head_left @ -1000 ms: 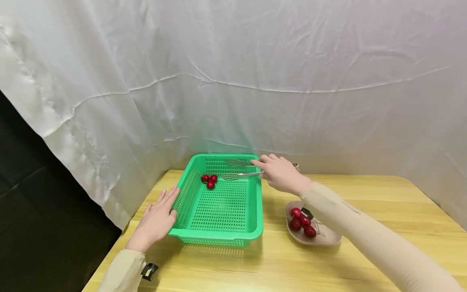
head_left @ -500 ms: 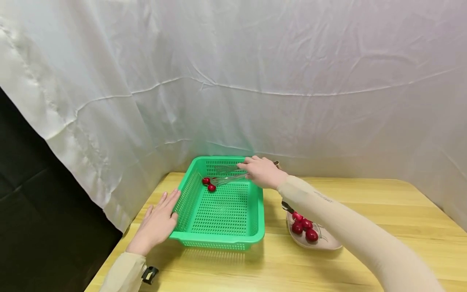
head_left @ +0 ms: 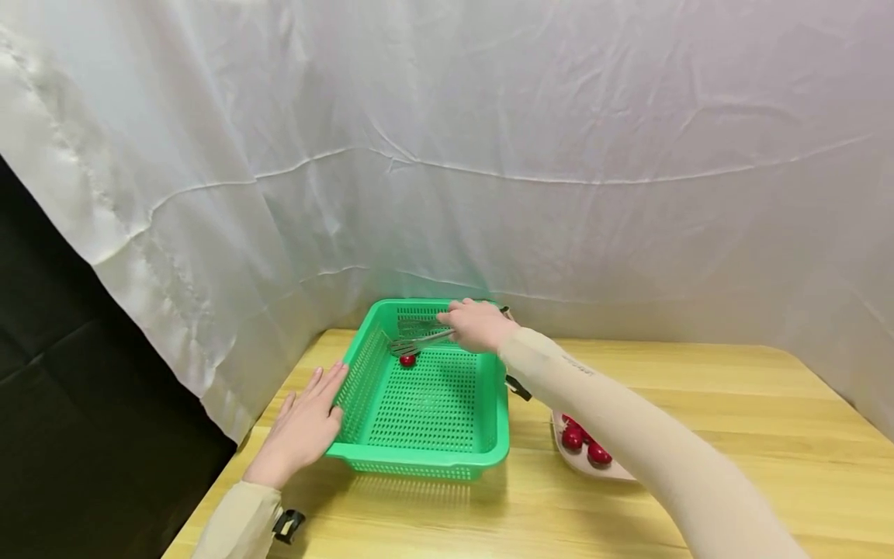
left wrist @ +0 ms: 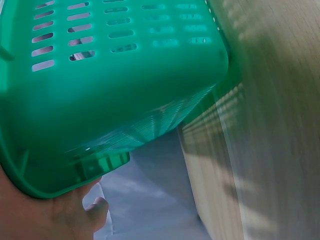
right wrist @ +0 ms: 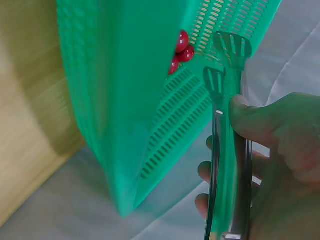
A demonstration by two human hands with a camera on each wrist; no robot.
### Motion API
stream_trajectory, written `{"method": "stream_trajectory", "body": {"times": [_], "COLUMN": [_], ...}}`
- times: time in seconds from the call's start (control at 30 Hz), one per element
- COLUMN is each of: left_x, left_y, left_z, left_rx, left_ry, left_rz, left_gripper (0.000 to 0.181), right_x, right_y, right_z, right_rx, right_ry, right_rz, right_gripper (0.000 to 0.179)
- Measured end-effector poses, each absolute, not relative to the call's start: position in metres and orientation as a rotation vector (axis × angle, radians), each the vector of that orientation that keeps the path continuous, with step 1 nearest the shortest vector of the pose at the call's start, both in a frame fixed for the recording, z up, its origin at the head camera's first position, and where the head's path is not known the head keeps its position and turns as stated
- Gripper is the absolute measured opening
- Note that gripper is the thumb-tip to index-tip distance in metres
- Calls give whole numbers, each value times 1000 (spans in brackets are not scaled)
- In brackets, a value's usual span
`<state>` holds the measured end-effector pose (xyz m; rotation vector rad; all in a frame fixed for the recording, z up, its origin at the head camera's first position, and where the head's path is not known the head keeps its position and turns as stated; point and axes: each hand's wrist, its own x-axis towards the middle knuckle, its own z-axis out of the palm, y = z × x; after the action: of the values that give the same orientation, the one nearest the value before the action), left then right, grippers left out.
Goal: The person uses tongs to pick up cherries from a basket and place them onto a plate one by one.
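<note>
My right hand (head_left: 480, 326) grips metal tongs (head_left: 419, 341) over the far part of a green perforated basket (head_left: 419, 454). The tongs' slotted heads stand apart, the lower one overlapping the cherries in the head view. One red cherry (head_left: 408, 361) shows just below that head. From the right wrist, several cherries (right wrist: 186, 53) appear beyond the basket wall, and the tongs (right wrist: 215, 145) lie between thumb and fingers. With its fingers extended, my left hand (head_left: 300, 428) rests against the basket's left rim. The left wrist view has the left hand (left wrist: 60, 215) under the rim's corner.
Right of the basket, a pale dish (head_left: 620, 472) holds more cherries (head_left: 598, 454), partly hidden under the right forearm. The wooden table (head_left: 712, 396) ends at the grey-white curtain (head_left: 559, 241) behind. A black cloth (head_left: 91, 388) hangs at the left.
My right hand has moved left and further over the basket, taking the tongs from above its right rim to the cherries. The left hand stays at the left rim.
</note>
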<state>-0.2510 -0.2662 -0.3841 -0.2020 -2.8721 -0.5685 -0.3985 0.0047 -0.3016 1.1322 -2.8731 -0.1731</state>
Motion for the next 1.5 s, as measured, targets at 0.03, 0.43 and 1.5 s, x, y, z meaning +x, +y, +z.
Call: {"method": "stream_trajectory", "body": {"times": [0.03,0.43,1.5], "left_x": [-251,-252,-252], "left_y": [-266,-264,-260], "left_z": [-384,-384,-385], "left_rx": [-202,-204,-210], "left_ry": [-2873,-2869,-2874], "left_rz": [-570,-576,-597], "left_gripper": [62,62,62], "right_x": [-399,-403,-394], "right_y": [2,-22,-14], "right_z": [-302,-306,-301], "right_rx": [1128,1048,1101], "right_ry": [-2881,-2983,-2931], "right_rz": [-174,-291,-221], "right_gripper": [47,44,41]}}
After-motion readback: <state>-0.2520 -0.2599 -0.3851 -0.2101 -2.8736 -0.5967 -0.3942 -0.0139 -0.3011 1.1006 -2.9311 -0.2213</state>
